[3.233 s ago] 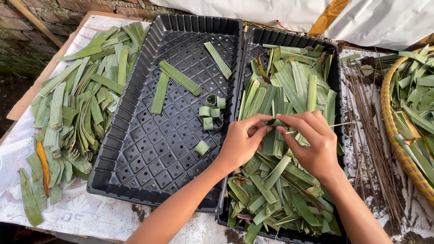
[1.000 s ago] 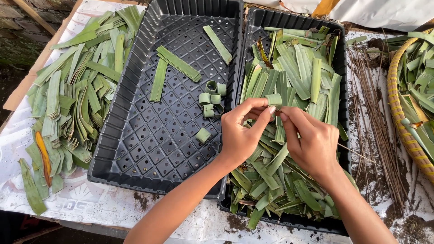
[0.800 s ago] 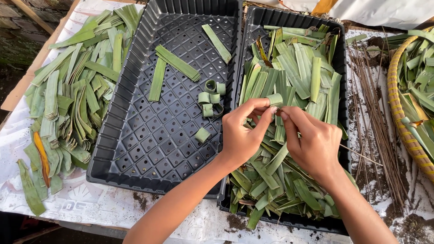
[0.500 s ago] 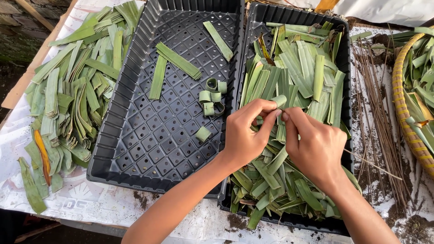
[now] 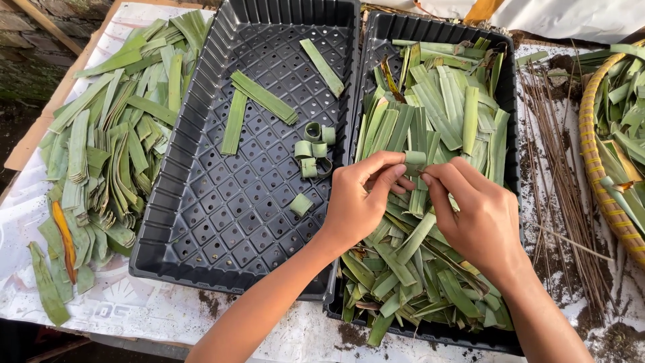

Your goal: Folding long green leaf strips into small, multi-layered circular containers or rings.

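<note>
Both grips are pinched on a small rolled leaf strip [image 5: 414, 161], pale green and curled into a short ring, the left hand [image 5: 359, 202] and right hand [image 5: 474, 215] meeting over the right tray [image 5: 376, 47] of cut leaves. Similar finished leaf rings [image 5: 313, 149] lie left, in the near-empty left tray [image 5: 201, 202].

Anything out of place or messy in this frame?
Dark soil is scattered over the white sheet by the right tray, among loose thin sticks. One orange, withered leaf lies among the green strips on the left.
</note>
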